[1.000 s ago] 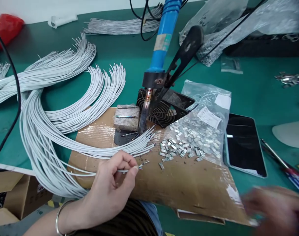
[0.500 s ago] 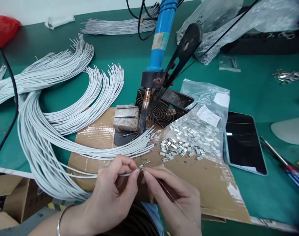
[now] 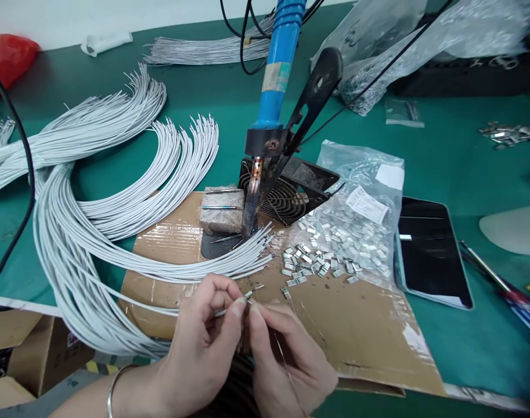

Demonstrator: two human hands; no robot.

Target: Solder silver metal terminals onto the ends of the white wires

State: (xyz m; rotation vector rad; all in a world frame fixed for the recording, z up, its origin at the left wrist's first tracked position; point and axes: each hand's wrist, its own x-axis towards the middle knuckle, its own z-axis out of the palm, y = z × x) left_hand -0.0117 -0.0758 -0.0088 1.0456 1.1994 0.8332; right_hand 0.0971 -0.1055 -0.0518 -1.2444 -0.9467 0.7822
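My left hand (image 3: 208, 348) is closed, pinching the end of a white cable (image 3: 158, 309) between thumb and forefinger. The stripped tip of the cable (image 3: 248, 295) pokes out past the fingers. Close beside it, my right hand (image 3: 291, 360) is closed too, its thumb and forefinger pinching a thin strand of solder wire (image 3: 282, 351) that trails down over the hand. The fingertips of both hands nearly meet above the cardboard (image 3: 360, 331). Just beyond them, a blue-handled soldering iron (image 3: 271, 104) points down in a black stand arm (image 3: 319, 87).
White cable bundles (image 3: 60, 232) curve in from the left. Small metal connectors (image 3: 308, 261) spill from a clear bag (image 3: 356, 157). Behind the iron lies a black fan (image 3: 286, 197), beside a wrapped block (image 3: 221, 217). A phone (image 3: 434, 249) and tweezers (image 3: 486, 270) lie right.
My right hand has shifted left and slightly down, the solder wire moving with it. The cable tip at my left fingers now shows more clearly. The view has shifted slightly.
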